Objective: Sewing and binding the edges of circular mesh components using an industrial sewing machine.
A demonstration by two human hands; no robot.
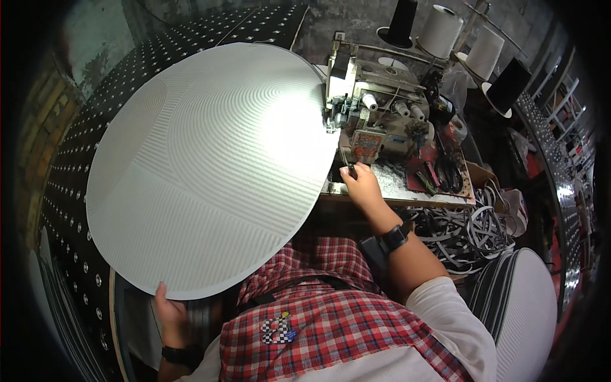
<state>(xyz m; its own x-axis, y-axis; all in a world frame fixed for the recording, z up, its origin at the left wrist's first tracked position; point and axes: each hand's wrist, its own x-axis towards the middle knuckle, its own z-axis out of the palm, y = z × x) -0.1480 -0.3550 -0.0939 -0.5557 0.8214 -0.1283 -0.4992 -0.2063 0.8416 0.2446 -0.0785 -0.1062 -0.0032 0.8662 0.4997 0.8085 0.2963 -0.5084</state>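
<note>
A large round light-grey mat [210,191] with ribbed, curved line patterns lies tilted across the left and middle. Its right edge is at the needle area of an overlock sewing machine [382,95], under a bright lamp spot. My left hand [170,310] is at the mat's near edge, its thumb at the rim and the other fingers hidden underneath. In front of the machine, my right hand [361,184] is closed on a small dark-handled tool [352,170] with a thin metal tip, close to the mat's right edge. I cannot make out the tool's exact kind.
Black and white thread cones [440,30] stand behind the machine. Scissors [450,175] lie on its table at the right. Below are tangled grey-and-black strips [474,223] and a stack of round mats [525,312]. A black studded table [83,223] extends along the left.
</note>
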